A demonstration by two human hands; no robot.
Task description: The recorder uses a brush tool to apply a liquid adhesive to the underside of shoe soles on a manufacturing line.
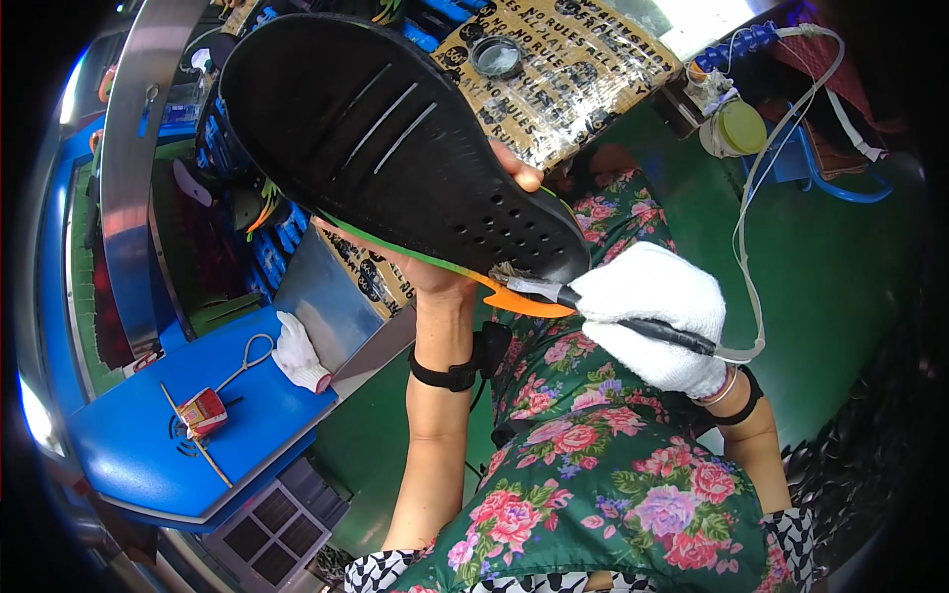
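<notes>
A large black shoe sole (395, 138), with slots and small round holes, is tilted up in front of me. Its edge runs from green to an orange point. My bare left hand (440, 277) supports it from below, fingers closed around its sides, with one digit showing at the far edge. In a white glove, my right hand (652, 306) grips the black handle of a brush (672, 336). The brush's bristles touch the sole's near edge, beside the orange part. From the handle's rear end a clear hose (757, 296) curves up to the right.
Behind the sole lies a tape-covered board (583, 69) bearing a small round dish (496, 57). On the blue table (129, 425) at left are a white glove (299, 354) and a red box (202, 413). More soles lie near the conveyor at far left. A lidded container (739, 128) stands at right.
</notes>
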